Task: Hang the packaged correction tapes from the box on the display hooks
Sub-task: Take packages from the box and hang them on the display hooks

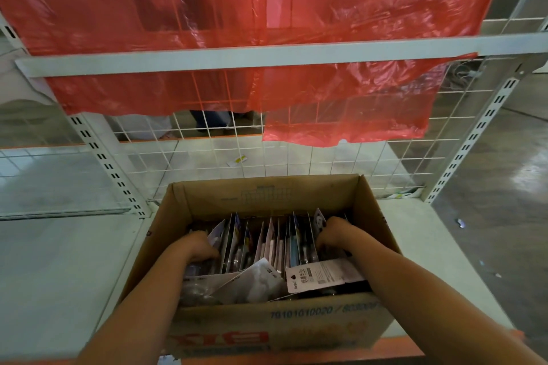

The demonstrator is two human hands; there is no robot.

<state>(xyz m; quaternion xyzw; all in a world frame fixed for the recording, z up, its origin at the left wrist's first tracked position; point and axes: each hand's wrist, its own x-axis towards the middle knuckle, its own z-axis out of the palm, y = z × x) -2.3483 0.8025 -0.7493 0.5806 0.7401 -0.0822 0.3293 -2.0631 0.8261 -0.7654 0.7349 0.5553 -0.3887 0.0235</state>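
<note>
Reaching into the open cardboard box (367, 216) on the white shelf (59, 261), both hands bracket an upright row of packaged correction tapes (267, 243): left hand (201, 247) at the row's left end, right hand (333, 232) at its right end, fingers of each curled down onto the cards. Loose packages (323, 274) lie flat at the box's near side. Behind the box, red plastic sheeting (237, 9) drapes a white wire grid (326, 163).

Red sheet (237, 9), brown box (267, 195), seemingly white grid (296, 157).
</note>
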